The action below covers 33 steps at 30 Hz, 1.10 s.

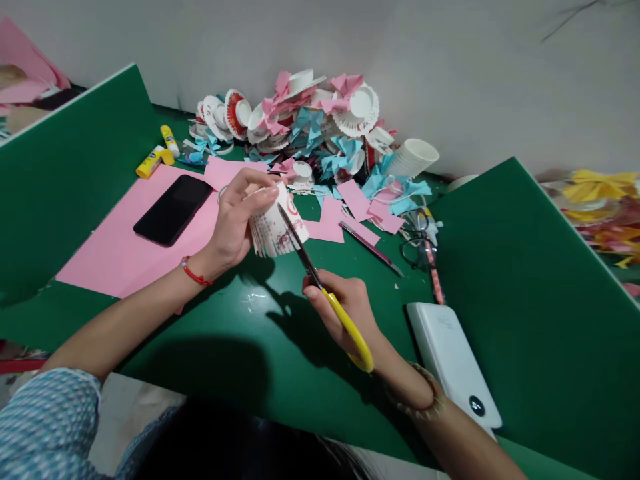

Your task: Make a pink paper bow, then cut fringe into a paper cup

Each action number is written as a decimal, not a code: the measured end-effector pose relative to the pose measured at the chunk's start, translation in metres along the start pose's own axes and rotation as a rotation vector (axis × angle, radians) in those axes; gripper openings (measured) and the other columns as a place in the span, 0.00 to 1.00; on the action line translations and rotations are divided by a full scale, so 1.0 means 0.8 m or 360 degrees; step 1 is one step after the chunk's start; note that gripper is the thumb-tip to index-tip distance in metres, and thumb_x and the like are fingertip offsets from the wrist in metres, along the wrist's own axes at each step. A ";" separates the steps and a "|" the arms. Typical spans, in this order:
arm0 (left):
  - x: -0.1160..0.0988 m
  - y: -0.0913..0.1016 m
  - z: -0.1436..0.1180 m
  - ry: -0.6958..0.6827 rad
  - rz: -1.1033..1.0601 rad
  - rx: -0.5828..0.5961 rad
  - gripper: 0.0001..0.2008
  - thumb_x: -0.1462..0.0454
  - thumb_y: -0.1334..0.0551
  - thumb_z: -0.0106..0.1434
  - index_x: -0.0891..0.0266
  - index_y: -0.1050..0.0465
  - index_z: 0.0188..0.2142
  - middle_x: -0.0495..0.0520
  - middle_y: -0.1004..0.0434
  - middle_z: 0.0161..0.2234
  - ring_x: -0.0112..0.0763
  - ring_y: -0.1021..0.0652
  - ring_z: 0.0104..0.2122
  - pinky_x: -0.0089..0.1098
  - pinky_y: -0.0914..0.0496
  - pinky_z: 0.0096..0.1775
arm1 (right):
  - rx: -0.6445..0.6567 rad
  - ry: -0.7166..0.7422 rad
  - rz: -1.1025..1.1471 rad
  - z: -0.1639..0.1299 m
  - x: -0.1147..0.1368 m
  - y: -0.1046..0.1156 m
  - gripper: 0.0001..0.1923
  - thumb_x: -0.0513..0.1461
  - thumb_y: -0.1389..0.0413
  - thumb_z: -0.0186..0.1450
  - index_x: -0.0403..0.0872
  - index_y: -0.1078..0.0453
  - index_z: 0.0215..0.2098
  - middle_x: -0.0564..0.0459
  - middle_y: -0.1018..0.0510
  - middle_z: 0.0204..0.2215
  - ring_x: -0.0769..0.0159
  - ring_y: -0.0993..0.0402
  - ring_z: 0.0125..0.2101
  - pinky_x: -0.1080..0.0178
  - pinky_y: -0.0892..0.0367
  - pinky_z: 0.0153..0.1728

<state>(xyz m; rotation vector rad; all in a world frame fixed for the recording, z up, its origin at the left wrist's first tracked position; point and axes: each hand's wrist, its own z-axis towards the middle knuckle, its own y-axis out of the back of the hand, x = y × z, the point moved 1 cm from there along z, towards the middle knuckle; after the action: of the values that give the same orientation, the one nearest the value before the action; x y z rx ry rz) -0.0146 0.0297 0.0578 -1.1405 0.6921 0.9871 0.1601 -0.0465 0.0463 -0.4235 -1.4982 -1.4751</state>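
Observation:
My left hand [240,217] grips a white paper cup [273,227] with red print, tilted on its side above the green table. Part of the cup's wall is cut into a fringe of narrow strips. My right hand [345,310] is wrapped round the yellow handle of a pair of scissors [345,327]. The dark blades lie against the printed wall of the cup, beside the cut strips. Fingers of my left hand cover the cup's far end.
A black phone [173,210] lies on pink paper [110,247] at left, near glue sticks [150,162]. Behind is a heap of cut cups with bows [305,127] and stacked cups [413,157]. At right are a pen knife [373,248], glasses [419,250], a power bank [453,360] and a green partition [530,300].

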 end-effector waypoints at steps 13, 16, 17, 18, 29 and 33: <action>0.012 0.004 -0.001 0.0090 -0.0095 -0.0040 0.11 0.62 0.32 0.50 0.60 0.34 0.28 0.46 0.26 0.31 0.27 0.23 0.30 0.28 0.29 0.33 | -0.0047 -0.0009 -0.0035 0.003 -0.009 -0.010 0.27 0.56 0.53 0.66 0.46 0.41 0.19 0.60 0.45 0.13 0.75 0.52 0.16 0.69 0.52 0.17; 0.031 0.010 -0.004 0.0176 -0.0148 -0.0096 0.13 0.59 0.30 0.49 0.60 0.32 0.30 0.46 0.26 0.29 0.25 0.24 0.27 0.26 0.31 0.30 | -0.0034 -0.0070 -0.0027 0.005 -0.016 -0.015 0.28 0.58 0.54 0.65 0.47 0.44 0.18 0.60 0.47 0.13 0.75 0.53 0.16 0.69 0.52 0.17; 0.038 0.013 -0.006 0.0208 -0.0177 -0.0115 0.15 0.58 0.30 0.49 0.59 0.31 0.32 0.46 0.27 0.29 0.25 0.24 0.27 0.27 0.31 0.30 | -0.0029 -0.0087 -0.0020 0.006 -0.018 -0.016 0.28 0.58 0.54 0.65 0.47 0.45 0.18 0.61 0.48 0.13 0.75 0.54 0.16 0.69 0.52 0.17; 0.046 0.016 -0.007 0.0255 -0.0223 -0.0130 0.17 0.55 0.29 0.48 0.58 0.31 0.34 0.46 0.26 0.29 0.26 0.24 0.28 0.27 0.30 0.30 | -0.0026 -0.0106 -0.0014 0.006 -0.019 -0.017 0.28 0.58 0.54 0.64 0.47 0.46 0.17 0.61 0.48 0.13 0.75 0.54 0.17 0.69 0.52 0.17; 0.077 0.035 -0.007 0.0633 -0.0430 -0.0061 0.31 0.40 0.36 0.48 0.63 0.29 0.39 0.59 0.21 0.38 0.48 0.23 0.48 0.42 0.27 0.46 | -0.0004 -0.0240 0.0068 0.008 -0.028 -0.016 0.25 0.55 0.52 0.64 0.48 0.46 0.18 0.60 0.48 0.14 0.74 0.52 0.18 0.68 0.52 0.19; 0.076 0.031 -0.011 0.0579 -0.0438 -0.0070 0.29 0.44 0.33 0.47 0.64 0.28 0.39 0.58 0.20 0.40 0.47 0.23 0.48 0.41 0.28 0.47 | 0.0050 -0.0188 0.0040 0.009 -0.023 -0.017 0.24 0.55 0.51 0.63 0.47 0.43 0.19 0.60 0.47 0.14 0.74 0.52 0.18 0.69 0.50 0.19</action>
<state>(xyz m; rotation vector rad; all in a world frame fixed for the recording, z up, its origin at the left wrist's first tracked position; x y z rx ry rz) -0.0109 0.0410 -0.0076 -1.4303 0.7785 0.5693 0.1553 -0.0364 0.0252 -0.5163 -1.6010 -1.4261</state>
